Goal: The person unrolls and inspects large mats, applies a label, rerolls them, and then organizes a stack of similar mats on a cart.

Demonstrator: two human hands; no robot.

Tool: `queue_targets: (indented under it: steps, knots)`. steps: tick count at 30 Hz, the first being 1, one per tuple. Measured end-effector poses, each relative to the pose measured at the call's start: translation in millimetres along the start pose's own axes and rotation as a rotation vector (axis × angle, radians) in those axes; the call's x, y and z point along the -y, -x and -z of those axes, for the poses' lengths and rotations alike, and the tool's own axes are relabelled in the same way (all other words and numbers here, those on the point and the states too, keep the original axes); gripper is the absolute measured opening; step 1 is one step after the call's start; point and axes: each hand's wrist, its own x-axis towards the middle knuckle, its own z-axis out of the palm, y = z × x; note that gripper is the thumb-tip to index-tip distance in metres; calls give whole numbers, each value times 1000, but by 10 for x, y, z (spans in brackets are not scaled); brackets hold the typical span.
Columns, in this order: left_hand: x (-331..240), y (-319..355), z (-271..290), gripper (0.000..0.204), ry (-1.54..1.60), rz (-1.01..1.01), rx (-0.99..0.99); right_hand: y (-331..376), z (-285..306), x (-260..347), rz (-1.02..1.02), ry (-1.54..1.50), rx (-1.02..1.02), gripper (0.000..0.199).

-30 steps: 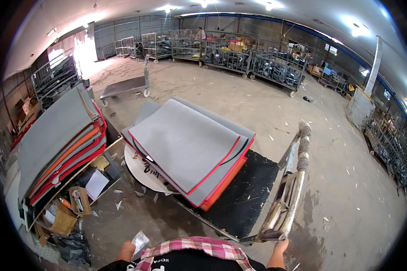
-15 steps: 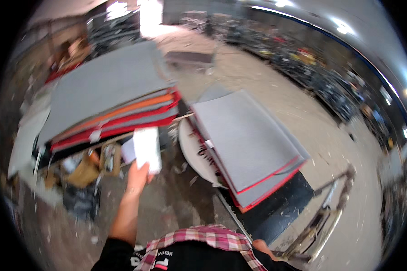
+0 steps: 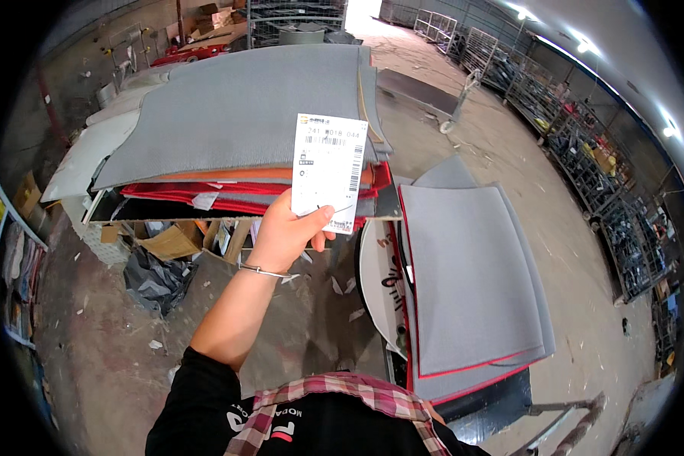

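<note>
My left hand (image 3: 287, 232) is raised in front of me and grips a white paper slip (image 3: 328, 172) with a barcode by its lower edge. The slip stands upright, held up before a tall stack of grey, orange and red sheets (image 3: 243, 121) on the left. A thin bracelet circles my left wrist. To the right lies a second pile of grey sheets with red edges (image 3: 471, 281) on a black cart (image 3: 494, 399). My right hand is hidden below the frame.
A white round disc (image 3: 374, 281) sits under the right pile. Cardboard and a black bag (image 3: 156, 277) lie beneath the left stack. Wire cage trolleys (image 3: 585, 152) line the right side of the hall. Scraps litter the concrete floor (image 3: 296, 327).
My view has swung left toward the tall stack. My left hand has risen from low near my chest to hold the slip up in front of it.
</note>
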Motion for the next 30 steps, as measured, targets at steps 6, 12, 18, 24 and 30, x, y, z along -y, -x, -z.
queue_targets:
  steps: [6, 12, 18, 24, 30]
  knots:
    - [64, -299, 350, 19, -193, 46, -149, -612, -893, 1061, 99, 951, -220, 21]
    - [-8, -625, 728, 19, -211, 58, -165, -421, -1521, 2819, 55, 706, -506, 17]
    - [-170, -1041, 1259, 19, -165, 6, -96, -859, -2242, 3296, 230, 610, -539, 22]
    - [-410, -1479, 1837, 22, -122, 6, 2, -1382, -2541, 2477, 262, 853, -207, 24]
    - [-389, -1697, 2249, 22, -120, 36, 58, -649, -3705, 2940, 139, 365, -177, 27]
